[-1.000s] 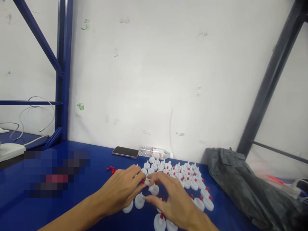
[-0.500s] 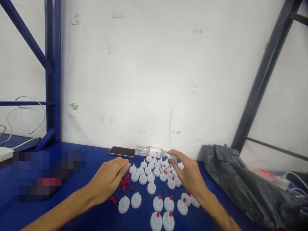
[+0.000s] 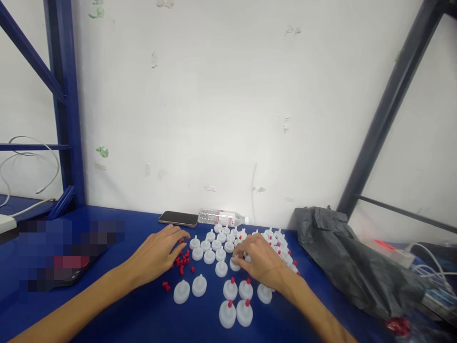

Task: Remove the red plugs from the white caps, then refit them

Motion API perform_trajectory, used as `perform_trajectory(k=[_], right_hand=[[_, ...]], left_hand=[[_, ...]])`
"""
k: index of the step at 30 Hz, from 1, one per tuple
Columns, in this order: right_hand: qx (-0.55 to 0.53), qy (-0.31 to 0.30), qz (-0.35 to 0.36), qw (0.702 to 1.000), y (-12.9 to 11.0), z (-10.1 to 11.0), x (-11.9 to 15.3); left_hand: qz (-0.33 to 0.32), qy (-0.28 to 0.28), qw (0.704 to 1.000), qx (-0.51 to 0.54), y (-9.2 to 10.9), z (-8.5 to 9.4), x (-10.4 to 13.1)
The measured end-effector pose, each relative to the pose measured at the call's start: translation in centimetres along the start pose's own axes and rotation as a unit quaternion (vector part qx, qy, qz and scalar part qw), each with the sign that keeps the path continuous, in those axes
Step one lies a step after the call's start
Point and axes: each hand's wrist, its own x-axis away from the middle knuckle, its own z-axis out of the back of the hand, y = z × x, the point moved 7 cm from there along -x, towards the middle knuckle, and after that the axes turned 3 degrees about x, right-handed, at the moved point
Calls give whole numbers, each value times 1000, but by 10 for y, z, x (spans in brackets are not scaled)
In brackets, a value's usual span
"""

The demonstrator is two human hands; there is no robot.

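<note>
My right hand (image 3: 259, 257) has its fingers curled down over a white round lid with a nozzle (image 3: 234, 264), pinching its top at the right of a cluster. My left hand (image 3: 160, 250) hovers over a small pile of red caps (image 3: 183, 260), thumb and index finger apart. More white nozzle lids (image 3: 209, 257) stand in rows between the hands. Closer to me, several lids with red caps on their nozzles (image 3: 227, 313) stand together. Two uncapped lids (image 3: 182, 291) sit at the front left. Part of the group on the right is hidden behind my right hand.
A phone (image 3: 177, 218) and a clear water bottle (image 3: 221, 217) lie along the wall at the back of the blue table (image 3: 143, 314). A black plastic bag (image 3: 332, 257) covers the right side. A blue metal post (image 3: 73, 105) rises at the left.
My right hand has come down and toward me from beside the bottle's neck to the lid cluster. My left thumb and index finger have parted over the red caps. The view has shifted slightly.
</note>
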Motion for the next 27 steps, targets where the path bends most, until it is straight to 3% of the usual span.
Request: perform_trajectory(k=[3, 7, 10, 17, 27], right_hand=[[23, -1, -3, 1000, 1, 6, -1], [70, 27, -59, 995, 14, 29, 0], [86, 10, -89, 992, 26, 36, 3], [75, -58, -92, 991, 33, 13, 9], [71, -80, -95, 990, 38, 2, 10]], left_hand=[[0, -3, 1000, -8, 1, 1, 0], [-4, -5, 1000, -11, 0, 0, -1], [3, -10, 1000, -20, -4, -2, -2], [14, -26, 999, -31, -13, -5, -4], [8, -38, 999, -37, -18, -10, -3]])
